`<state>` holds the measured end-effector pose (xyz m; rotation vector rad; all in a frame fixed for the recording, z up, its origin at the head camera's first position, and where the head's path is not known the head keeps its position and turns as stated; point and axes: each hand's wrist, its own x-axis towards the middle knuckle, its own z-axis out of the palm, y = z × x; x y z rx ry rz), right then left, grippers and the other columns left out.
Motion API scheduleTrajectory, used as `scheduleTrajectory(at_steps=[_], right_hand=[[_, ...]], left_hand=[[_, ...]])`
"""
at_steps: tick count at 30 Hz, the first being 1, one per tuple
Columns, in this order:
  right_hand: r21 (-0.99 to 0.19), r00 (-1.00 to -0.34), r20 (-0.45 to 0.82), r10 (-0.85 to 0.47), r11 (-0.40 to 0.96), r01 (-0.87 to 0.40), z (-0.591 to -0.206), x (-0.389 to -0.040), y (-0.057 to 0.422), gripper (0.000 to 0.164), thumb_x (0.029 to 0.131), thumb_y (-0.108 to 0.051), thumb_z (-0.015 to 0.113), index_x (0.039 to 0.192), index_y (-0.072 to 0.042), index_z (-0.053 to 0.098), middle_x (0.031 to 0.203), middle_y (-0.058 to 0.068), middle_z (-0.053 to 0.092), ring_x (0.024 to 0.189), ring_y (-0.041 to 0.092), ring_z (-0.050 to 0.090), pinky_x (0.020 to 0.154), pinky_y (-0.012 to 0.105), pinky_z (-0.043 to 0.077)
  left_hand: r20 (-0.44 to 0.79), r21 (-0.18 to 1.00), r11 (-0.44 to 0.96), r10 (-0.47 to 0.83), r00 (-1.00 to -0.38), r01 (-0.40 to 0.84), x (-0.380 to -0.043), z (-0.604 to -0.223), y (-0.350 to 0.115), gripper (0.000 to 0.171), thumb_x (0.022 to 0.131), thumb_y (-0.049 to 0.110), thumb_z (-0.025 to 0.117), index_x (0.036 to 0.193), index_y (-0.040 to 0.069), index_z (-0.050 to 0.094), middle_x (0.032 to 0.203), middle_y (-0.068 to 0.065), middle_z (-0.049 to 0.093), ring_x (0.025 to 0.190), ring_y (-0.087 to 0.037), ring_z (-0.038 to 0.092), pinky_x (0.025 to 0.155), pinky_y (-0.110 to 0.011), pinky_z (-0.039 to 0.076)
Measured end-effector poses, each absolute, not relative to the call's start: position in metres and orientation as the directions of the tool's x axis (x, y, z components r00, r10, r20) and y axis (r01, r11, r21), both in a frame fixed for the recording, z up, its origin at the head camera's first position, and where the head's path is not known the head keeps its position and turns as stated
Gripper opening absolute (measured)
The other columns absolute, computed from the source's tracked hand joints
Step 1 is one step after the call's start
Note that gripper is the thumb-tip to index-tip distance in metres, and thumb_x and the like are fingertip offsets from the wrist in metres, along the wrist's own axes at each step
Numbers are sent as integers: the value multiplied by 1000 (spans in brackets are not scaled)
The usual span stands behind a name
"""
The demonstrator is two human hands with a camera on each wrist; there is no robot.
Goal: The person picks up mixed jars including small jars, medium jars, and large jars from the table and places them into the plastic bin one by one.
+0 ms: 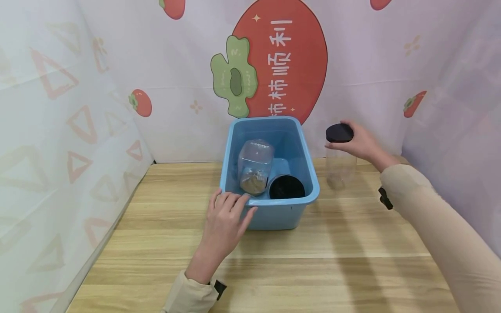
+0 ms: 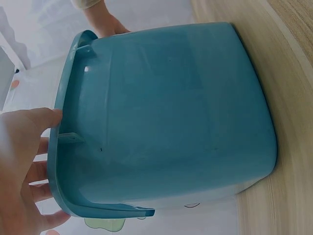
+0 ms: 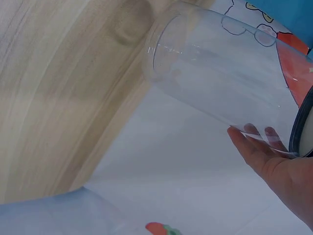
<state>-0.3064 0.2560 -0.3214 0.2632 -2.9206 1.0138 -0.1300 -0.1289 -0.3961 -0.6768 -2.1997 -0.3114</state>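
A clear plastic jar [image 1: 341,163] with a black lid [image 1: 339,133] is upright to the right of the blue plastic bin [image 1: 270,217]. My right hand [image 1: 362,141] grips this jar near its top, thumb and fingers around the lid end. In the right wrist view, the jar's base [image 3: 164,41] is close over the wood. My left hand [image 1: 225,221] holds the near left corner of the bin's rim, with the thumb on its outer side. Inside the bin lie a clear jar [image 1: 256,156] on its side and another jar whose black lid [image 1: 287,187] faces me.
The bin stands on a wooden table [image 1: 168,243], close to the back cloth [image 1: 188,134] with its printed persimmons. Cloth walls [image 1: 51,143] also rise on the left and right. Shadows of the right arm fall across the tabletop.
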Motion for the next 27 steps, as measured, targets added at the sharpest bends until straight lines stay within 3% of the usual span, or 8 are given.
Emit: scheduleTrajectory(at_steps=[27], right_hand=[[-506, -973, 114, -201, 831, -231, -269, -314, 234, 96, 92, -41, 79, 161, 4, 29, 146, 35, 48, 127, 52, 50, 103, 67, 48]], left_hand=[[760, 1, 826, 365, -537, 563, -130, -397, -129, 34, 86, 27, 89, 109, 6, 77, 96, -10, 73, 96, -33, 66, 102, -60, 52]])
